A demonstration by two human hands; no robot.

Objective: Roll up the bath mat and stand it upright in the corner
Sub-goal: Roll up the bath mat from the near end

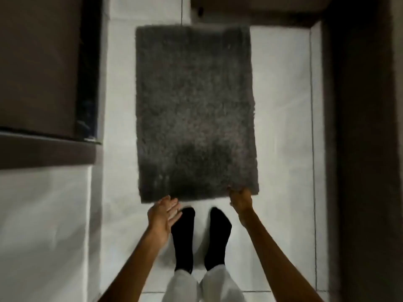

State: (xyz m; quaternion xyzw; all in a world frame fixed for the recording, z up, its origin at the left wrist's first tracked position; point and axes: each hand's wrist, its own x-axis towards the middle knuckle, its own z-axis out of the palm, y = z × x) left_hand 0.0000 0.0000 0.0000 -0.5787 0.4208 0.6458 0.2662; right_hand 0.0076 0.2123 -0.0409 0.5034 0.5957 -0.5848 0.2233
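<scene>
1. Dark grey shaggy bath mat (196, 112) lying flat and fully unrolled on the white tiled floor (281, 118), long side running away from the camera.
2. Right hand (239, 200) at the mat's near right corner, fingers curled over the edge and gripping the pile; corner itself just beyond the knuckles, toward the right.
3. Left hand (162, 214) just short of the mat's near left corner, spread wide with fingers splayed, palm turned toward the mat; fingertips at or almost at the near edge, contact impossible to tell through the blur.
4. Two feet in black socks (201, 234) side by side on the floor just behind the mat's near edge, between the two hands, toes close to the edge but apart from it.
5. White trouser legs (205, 286) below the socks, farther from the mat, at the bottom of the view.
6. Left of the mat, beyond a strip of bare tile: a dark brown panel with a black edge (39, 66), and nearer the camera a pale surface (43, 225).
7. Right of the mat, beyond a wider strip of bare tile: a dark brown upright surface (359, 149) running the mat's whole length.
8. Far short edge of the mat close to a dark threshold (257, 9) at the top of the view; mat nowhere rolled or lifted apart from the gripped corner.
</scene>
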